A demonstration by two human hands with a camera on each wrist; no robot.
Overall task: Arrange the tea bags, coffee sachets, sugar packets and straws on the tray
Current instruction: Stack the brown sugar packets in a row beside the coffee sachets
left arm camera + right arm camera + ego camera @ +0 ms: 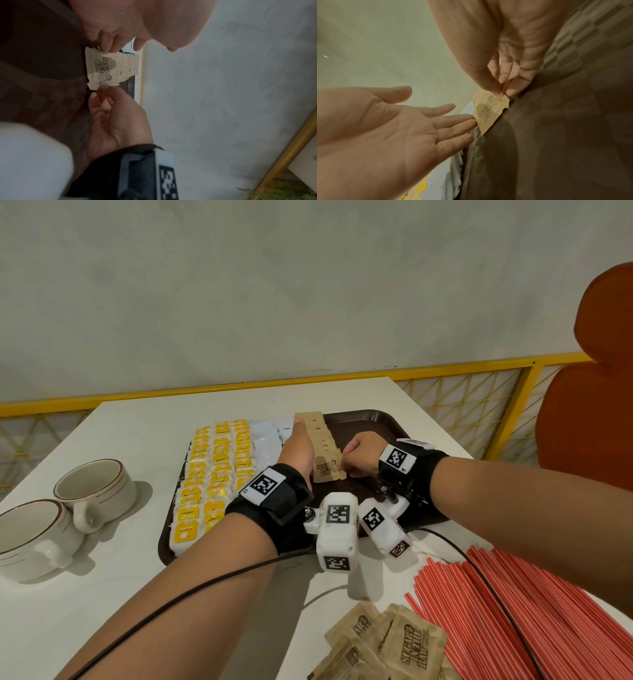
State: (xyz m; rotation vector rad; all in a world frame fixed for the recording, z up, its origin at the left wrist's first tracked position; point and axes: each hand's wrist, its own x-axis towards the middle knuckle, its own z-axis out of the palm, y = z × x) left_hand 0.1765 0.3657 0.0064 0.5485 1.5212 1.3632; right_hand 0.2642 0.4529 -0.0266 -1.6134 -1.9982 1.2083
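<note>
A dark brown tray (363, 419) holds rows of yellow tea bags (212, 470), white coffee sachets (267, 440) and one overlapping row of brown sugar packets (318, 433). My right hand (352, 457) pinches the right edge of the front sugar packet (327, 469) between thumb and fingertip; the right wrist view shows the pinch at its corner (500, 93). With its fingers straight, my left hand (297, 440) lies along the row's left side, fingertips (471, 120) touching the packet's edge (488, 112). Red striped straws (513, 611) lie on the table at the near right.
Several loose sugar packets (394, 642) lie near the table's front edge beside the straws. Two cream cups (92, 491) stand on the left of the table. A red chair back (596, 392) and a yellow railing (479, 368) are behind the table. Cables trail from both wrists.
</note>
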